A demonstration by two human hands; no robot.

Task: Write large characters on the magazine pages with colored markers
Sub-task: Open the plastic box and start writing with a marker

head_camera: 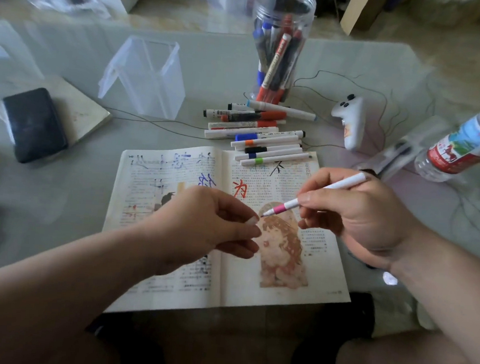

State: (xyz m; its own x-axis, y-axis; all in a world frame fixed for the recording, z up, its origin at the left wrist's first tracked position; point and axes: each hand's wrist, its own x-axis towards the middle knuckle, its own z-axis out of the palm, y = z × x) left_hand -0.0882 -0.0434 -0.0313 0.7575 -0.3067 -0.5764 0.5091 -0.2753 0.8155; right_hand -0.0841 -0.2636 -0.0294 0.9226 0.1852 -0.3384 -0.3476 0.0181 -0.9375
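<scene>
Presently, my right hand [353,215] has its grip closed round the pink marker [287,205], bare tip poised above the open magazine [320,272] lying on the worktop [61,197]. My left hand [202,221] pinches what appears to be the cap [251,221], held aside so writing can start.

A glass table [213,52] held an open magazine [282,284] at its near edge, loose markers [264,138] just behind. A marker jar [282,42] and clear box [146,75] stood farther back; a bottle [463,143] lay at the right edge.
</scene>
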